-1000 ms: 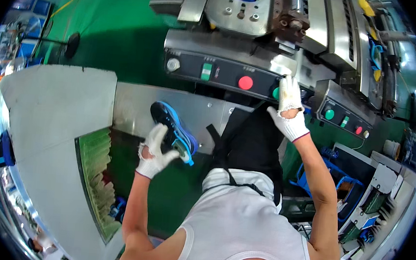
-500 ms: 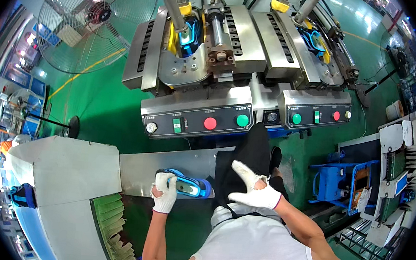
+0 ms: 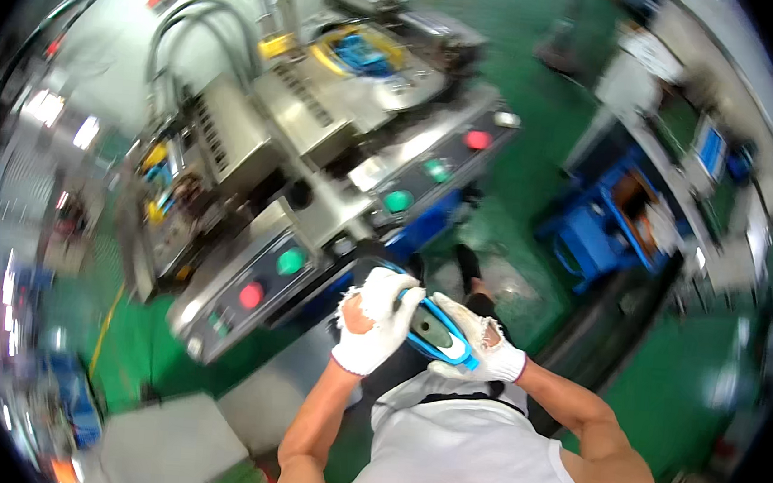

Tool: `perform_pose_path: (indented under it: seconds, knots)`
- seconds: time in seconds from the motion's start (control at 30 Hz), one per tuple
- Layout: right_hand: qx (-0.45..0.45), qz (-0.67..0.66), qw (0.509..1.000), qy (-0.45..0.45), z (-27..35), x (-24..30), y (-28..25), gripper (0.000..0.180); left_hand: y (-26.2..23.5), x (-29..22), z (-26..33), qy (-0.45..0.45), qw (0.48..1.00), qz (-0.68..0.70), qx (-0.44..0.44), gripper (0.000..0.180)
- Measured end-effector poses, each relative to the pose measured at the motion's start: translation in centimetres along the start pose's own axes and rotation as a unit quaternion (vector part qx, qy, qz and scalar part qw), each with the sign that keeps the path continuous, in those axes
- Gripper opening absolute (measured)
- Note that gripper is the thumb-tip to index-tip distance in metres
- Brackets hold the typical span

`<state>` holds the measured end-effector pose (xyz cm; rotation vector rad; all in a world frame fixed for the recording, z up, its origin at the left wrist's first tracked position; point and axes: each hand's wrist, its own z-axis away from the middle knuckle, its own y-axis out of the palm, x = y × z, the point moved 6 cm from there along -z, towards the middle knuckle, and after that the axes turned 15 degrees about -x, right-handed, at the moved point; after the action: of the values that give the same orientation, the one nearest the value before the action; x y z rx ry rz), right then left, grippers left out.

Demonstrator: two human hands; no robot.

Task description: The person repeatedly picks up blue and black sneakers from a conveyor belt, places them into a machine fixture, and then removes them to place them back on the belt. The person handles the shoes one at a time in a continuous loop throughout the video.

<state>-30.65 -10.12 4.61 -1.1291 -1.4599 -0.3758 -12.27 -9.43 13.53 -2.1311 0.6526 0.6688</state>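
Observation:
In front of my body I hold a blue shoe upper (image 3: 425,324) with a pale, grey-green inside, tilted with one end toward the lower right. My left hand (image 3: 376,321), in a torn white knit glove, is closed on its left side. The gloved right hand (image 3: 485,345) presses along the opposite side, its fingers partly hidden. Ahead stands a two-station metal press, with another blue upper (image 3: 363,53) sitting in the yellow-edged holder (image 3: 327,55) of the right station. Blue and yellow parts show, smeared, in the left station.
Two control panels with red and green buttons front the machine, the left panel (image 3: 251,290) being nearer. A blue frame cart (image 3: 587,235) stands to the right beside a rack. At the lower left are a metal bench top (image 3: 274,401) and a grey-white cover (image 3: 171,442).
The view has swung to the right. My left hand has lifted the shoe upper from the metal bench to in front of me, and my right hand, open before, now grips it too.

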Motion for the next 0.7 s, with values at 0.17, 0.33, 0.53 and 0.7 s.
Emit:
perform_pose_path:
  seconds: [0.17, 0.33, 0.53, 0.7]
  knots:
    - [-0.308, -0.193, 0.837, 0.408, 8.5, -5.7, -6.3, 0.072, 7.5, -6.8, -4.4, -0.017, 0.968, 0.203, 0.148, 0.07]
    - [-0.626, -0.313, 0.678, 0.224, 9.0, -7.5, -17.7, 0.05, 12.8, -8.8, -3.7, 0.11, 0.946, 0.195, 0.234, 0.07]
    - [-0.748, 0.115, 0.615, 0.22, -1.8, -10.2, -38.4, 0.104, 14.0, -1.5, 2.5, 0.019, 0.946, 0.106, 0.306, 0.058]
    - [-0.642, 0.367, 0.61, 0.286, -8.8, -23.1, -60.3, 0.098, 13.3, 3.5, 6.6, -0.076, 0.935, 0.044, 0.344, 0.056]
